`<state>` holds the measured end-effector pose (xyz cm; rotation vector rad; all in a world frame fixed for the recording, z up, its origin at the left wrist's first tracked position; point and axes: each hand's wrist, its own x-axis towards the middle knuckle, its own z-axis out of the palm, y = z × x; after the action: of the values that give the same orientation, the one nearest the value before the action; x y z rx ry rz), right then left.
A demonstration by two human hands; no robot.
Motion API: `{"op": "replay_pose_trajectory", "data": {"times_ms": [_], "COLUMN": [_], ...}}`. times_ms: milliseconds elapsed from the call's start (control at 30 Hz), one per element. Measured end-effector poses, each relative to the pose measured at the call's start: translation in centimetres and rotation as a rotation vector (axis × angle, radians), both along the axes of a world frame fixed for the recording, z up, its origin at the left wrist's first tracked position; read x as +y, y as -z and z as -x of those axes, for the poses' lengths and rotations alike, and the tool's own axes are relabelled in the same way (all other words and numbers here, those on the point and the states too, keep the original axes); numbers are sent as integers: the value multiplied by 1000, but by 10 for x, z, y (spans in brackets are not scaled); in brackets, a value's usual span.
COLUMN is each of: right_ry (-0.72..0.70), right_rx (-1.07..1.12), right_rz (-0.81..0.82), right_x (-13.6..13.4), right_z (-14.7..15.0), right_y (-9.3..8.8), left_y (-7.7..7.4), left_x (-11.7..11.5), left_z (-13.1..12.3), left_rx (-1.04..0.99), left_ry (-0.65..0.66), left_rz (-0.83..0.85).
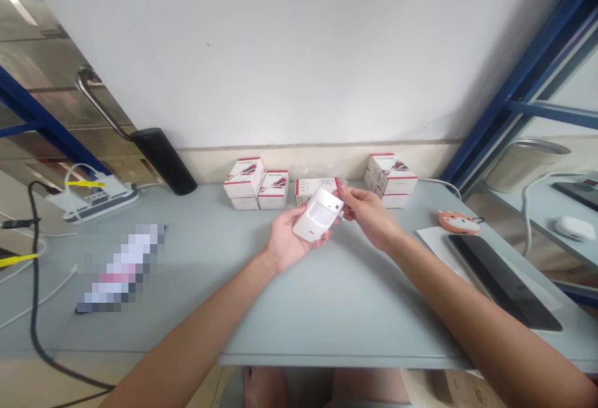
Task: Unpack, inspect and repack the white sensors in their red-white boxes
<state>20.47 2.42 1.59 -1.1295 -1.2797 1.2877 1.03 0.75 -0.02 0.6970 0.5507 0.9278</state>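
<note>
A white plastic housing [317,215] with a square frosted window and a small red mark, likely a motion sensor, sits in the middle of the view. It lies tilted across the upturned palm of my left hand [288,241]. My right hand [367,213] pinches its upper right corner between thumb and fingers. Just behind my hands stands a white box with red trim [315,189], partly hidden by the housing. Similar boxes are stacked to the left [243,177] and to the right [390,180].
A power strip [98,201] with a black cable and yellow-tagged wires lies at the left, beside a pixelated object [119,268]. On the right are an orange fox-shaped pouch [458,222] and a dark tablet [502,280]. A black cylinder [163,161] leans at the wall.
</note>
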Motion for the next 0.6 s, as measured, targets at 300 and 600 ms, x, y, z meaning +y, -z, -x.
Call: {"op": "replay_pose_trajectory", "data": {"times_ms": [300,600], "right_ry": [315,488], "right_rx": [151,367], "right_rz": [-404,-556], "right_x": [17,23], "right_z": [-32,-70], "right_y": [-20,-40], "left_y": [-16,-8], "left_x": [6,11], "left_z": [19,38], "left_rx": [26,141], "left_ry": [302,447], "left_rz": [23,56]}}
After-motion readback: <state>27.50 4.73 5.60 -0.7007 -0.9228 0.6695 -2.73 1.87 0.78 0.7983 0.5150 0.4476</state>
